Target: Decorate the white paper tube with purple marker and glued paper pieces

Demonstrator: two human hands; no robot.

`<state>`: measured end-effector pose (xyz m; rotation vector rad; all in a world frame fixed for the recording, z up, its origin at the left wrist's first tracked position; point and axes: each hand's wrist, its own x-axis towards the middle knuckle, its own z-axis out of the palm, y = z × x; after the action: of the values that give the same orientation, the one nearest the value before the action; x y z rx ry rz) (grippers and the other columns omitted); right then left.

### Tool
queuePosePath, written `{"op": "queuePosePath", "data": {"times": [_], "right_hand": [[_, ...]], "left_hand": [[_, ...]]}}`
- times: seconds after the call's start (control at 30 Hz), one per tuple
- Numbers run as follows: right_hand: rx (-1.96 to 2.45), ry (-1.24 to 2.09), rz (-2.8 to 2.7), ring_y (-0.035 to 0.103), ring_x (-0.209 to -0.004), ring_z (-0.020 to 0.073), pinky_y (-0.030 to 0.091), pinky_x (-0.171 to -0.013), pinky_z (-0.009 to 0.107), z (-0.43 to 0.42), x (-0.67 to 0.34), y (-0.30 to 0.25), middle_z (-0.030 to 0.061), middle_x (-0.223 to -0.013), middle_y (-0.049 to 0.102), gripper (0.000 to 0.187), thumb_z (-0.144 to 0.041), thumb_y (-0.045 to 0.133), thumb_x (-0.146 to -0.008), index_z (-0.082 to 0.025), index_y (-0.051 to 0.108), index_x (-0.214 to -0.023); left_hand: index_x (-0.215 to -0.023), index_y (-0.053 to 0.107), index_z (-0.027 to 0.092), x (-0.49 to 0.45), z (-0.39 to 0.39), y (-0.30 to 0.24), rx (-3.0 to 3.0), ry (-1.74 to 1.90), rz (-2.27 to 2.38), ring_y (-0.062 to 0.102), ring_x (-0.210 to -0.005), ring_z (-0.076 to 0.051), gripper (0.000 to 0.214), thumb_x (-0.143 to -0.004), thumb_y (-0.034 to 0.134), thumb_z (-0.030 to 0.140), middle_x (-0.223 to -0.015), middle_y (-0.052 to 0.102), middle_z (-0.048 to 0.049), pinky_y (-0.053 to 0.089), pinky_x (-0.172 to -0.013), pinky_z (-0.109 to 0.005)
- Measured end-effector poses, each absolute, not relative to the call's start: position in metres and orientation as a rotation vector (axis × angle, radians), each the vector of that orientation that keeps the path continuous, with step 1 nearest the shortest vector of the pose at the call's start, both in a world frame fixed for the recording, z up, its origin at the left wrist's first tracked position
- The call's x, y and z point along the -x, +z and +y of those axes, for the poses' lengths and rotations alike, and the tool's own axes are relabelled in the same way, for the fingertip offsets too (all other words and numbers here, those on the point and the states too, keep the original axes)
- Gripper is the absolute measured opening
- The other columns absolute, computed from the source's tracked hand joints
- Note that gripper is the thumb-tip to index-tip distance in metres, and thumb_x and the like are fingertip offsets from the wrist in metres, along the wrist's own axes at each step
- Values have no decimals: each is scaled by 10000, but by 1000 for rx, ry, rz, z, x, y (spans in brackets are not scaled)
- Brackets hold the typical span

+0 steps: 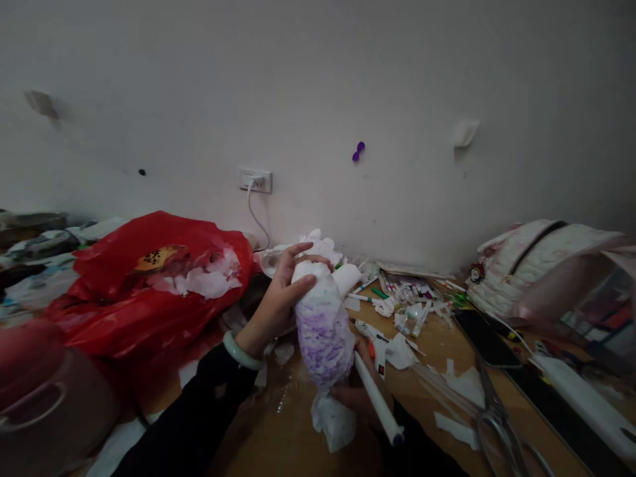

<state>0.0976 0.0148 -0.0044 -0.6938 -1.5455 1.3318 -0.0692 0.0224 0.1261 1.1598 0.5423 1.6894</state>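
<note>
My left hand (pixel 278 295) reaches up and wraps its fingers round the top of a white tissue-paper bundle (pixel 322 328) mottled with purple. A pale green bangle sits on that wrist. My right hand (pixel 360 391) grips the bundle's lower end from behind and is mostly hidden by it. A white rod-shaped tube (pixel 377 401) slants down to the right past that hand. I cannot tell whether the hand also grips the tube.
A red plastic bag (pixel 149 291) with white paper inside lies left. Paper scraps, markers (pixel 405 288) and a glue gun (pixel 378 348) litter the wooden table (pixel 437 344). Scissors (pixel 494 417), a phone (pixel 484 338) and a white quilted bag (pixel 536 265) lie right. A wall socket (pixel 255 179) holds a cord.
</note>
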Motion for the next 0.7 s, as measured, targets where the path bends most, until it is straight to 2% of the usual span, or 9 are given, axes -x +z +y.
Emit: {"op": "queuePosePath", "data": {"times": [0.13, 0.27, 0.4, 0.53, 0.7], "right_hand": [[737, 1232, -1469, 479, -663, 142, 394, -591, 262, 14, -97, -4, -43, -751, 456, 424, -327, 637, -596, -255, 334, -883], [849, 1062, -1443, 443, -656, 146, 373, -599, 267, 12, -97, 2, -46, -725, 437, 398, -251, 624, -542, -244, 355, -836], [960, 902, -1446, 410, -663, 153, 351, -615, 275, 9, -97, 9, -47, -706, 403, 371, -228, 611, -503, -239, 368, -783], [1030, 814, -1491, 425, -685, 181, 366, -641, 319, 8, -97, 13, -24, -717, 429, 330, -259, 608, -527, -236, 385, -768], [1070, 725, -1528, 406, -613, 162, 363, -567, 296, 7, -97, 13, -41, -677, 403, 335, -284, 621, -574, -241, 354, -772]], "left_hand": [[-1113, 401, 226, 52, 26, 119, -1032, 1823, 677, 571, -938, -192, 515, -688, 672, 332, -1081, 559, -54, 445, -773, -271], [-1147, 353, 216, 38, 25, 109, -950, 1693, 798, 580, -907, -227, 671, -614, 737, 355, -1018, 568, -54, 442, -786, -309], [-1099, 371, 223, 32, 26, 104, -872, 1693, 833, 571, -925, -238, 662, -579, 768, 319, -1017, 554, -46, 439, -811, -330], [-1081, 369, 225, 27, 26, 103, -857, 1670, 867, 568, -937, -241, 688, -538, 790, 273, -1021, 559, -53, 439, -821, -340], [-1100, 378, 201, 21, 30, 97, -862, 1696, 887, 554, -971, -260, 773, -460, 812, 218, -1032, 569, -70, 432, -835, -347]]}}
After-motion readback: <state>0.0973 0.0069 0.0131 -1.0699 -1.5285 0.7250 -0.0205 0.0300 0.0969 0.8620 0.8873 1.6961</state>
